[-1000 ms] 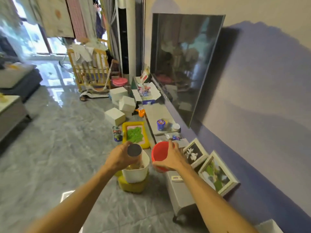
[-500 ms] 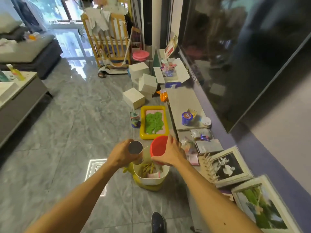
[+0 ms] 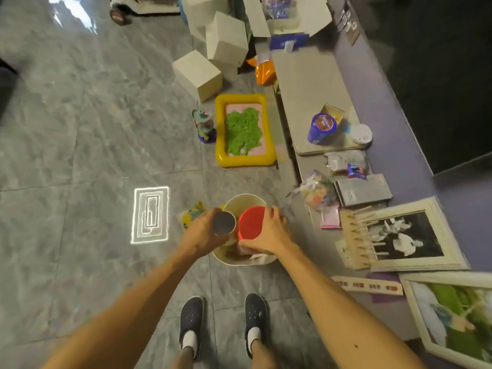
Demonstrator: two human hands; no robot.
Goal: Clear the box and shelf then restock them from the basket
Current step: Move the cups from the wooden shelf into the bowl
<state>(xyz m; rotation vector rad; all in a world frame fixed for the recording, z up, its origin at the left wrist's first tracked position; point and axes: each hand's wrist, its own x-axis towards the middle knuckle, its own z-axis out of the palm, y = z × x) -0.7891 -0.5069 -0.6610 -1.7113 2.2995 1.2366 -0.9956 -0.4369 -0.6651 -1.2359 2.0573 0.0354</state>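
Note:
My left hand (image 3: 203, 234) grips a small grey cylindrical can (image 3: 224, 222). In my right hand (image 3: 269, 235) is a red-lidded container (image 3: 250, 222). Both are held directly over a white round basket (image 3: 243, 202) on the floor, whose contents are mostly hidden by my hands. The low grey shelf (image 3: 303, 83) runs along the wall to the right, carrying a blue can (image 3: 321, 128), a white round device (image 3: 361, 133), snack packets (image 3: 346, 162) and a grey box (image 3: 362, 189).
A yellow inflatable tray with green sand (image 3: 243, 130) and a small toy (image 3: 205, 126) lie on the floor ahead. White cardboard boxes (image 3: 198, 74) stand beyond. Picture frames (image 3: 404, 235) lean at the right. My feet (image 3: 223, 315) stand just behind the basket.
My view has tilted down from the room to the floor. Both hands, still holding the can and red container, have dropped lower over the white basket.

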